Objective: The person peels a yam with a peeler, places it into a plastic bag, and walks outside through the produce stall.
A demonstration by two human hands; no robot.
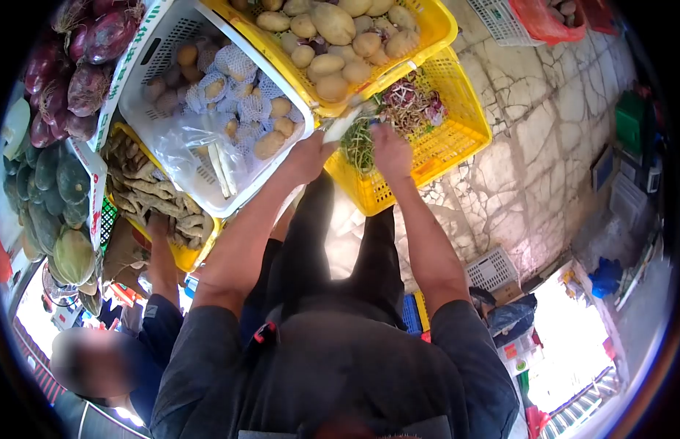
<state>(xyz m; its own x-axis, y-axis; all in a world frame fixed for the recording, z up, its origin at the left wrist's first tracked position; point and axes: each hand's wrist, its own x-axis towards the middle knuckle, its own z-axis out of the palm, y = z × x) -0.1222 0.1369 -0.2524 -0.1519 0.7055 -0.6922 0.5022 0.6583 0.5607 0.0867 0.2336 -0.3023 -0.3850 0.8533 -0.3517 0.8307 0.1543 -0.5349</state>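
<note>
My left hand (308, 157) is wrapped round a long, pale white vegetable (342, 126), whose kind I cannot make out. It points up and to the right, over the near left edge of a yellow crate (458, 143). My right hand (392, 152) is closed just to the right of it, above the same crate. Something small and dark bluish shows at its fingers, too blurred to name. Beneath my hands in the crate lie green trimmings (358, 150), with reddish-purple and pale scraps (413, 106) behind them.
Potatoes (331, 24) fill another yellow crate above. To the left, a white crate (241, 199) holds net-wrapped round produce and a plastic bag (190, 146). Knobbly roots (161, 197), red onions (88, 66) and green gourds (51, 190) stand farther left. Another person's arm (162, 263) reaches toward the roots.
</note>
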